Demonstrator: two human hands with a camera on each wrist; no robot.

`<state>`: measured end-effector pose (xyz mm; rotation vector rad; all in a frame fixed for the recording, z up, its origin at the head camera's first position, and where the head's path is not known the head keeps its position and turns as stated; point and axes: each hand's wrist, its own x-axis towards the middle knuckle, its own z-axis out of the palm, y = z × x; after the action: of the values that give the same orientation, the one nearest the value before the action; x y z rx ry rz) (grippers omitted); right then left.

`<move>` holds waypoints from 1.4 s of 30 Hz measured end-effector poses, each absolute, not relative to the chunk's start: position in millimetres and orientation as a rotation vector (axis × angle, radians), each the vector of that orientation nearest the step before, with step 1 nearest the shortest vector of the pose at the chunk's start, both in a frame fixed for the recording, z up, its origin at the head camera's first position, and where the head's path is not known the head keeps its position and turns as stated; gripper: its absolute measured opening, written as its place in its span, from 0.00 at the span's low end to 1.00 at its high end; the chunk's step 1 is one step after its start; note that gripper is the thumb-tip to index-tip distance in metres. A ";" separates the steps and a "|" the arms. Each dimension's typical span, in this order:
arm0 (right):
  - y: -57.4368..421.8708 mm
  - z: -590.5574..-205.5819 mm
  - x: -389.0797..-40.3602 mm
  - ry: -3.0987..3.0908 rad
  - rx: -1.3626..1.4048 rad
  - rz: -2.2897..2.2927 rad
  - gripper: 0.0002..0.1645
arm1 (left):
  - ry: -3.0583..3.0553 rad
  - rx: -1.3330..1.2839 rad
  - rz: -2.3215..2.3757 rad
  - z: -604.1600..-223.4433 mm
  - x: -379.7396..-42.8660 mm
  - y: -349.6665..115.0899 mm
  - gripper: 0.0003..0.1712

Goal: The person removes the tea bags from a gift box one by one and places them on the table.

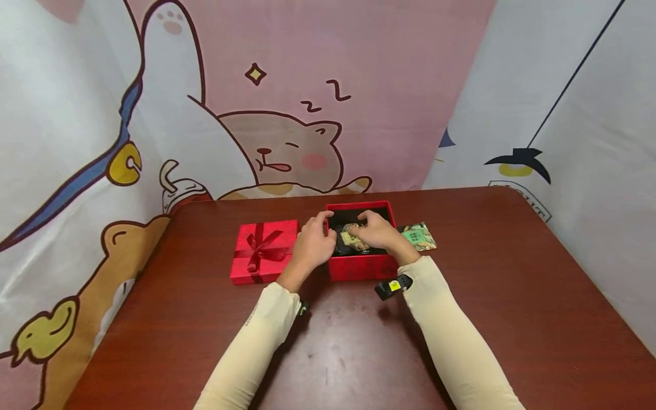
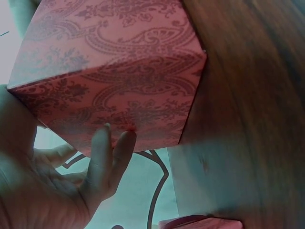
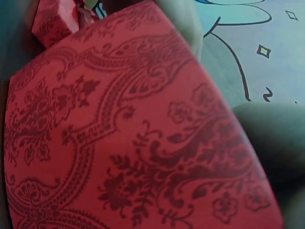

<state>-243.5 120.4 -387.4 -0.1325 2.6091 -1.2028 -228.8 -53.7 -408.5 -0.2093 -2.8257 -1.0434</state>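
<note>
Red box [image 1: 363, 267] gripped by left hand [image 1: 314, 240]; right hand [image 1: 380, 231] at packet [image 1: 352, 240], grasp unclear.

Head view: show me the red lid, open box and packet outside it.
Red lid [image 1: 261, 250], head view: ribbon bow.
Open box [image 1: 361, 268], head view: front wall.
Outside packet [image 1: 417, 236], head view: green label.

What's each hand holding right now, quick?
Left hand: touching the red box; grip can't be told.
Right hand: at the packet inside it; grip can't be told.
</note>
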 end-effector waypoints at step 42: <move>117.3 -387.4 -250.9 2.735 -0.230 -1.283 0.25 | -2.852 -0.170 -1.055 -407.1 -229.1 -52.5 0.27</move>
<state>-250.9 117.3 -387.4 -0.2299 2.7353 -1.2827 -229.1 -52.5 -407.1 -0.1699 -2.8520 -1.0554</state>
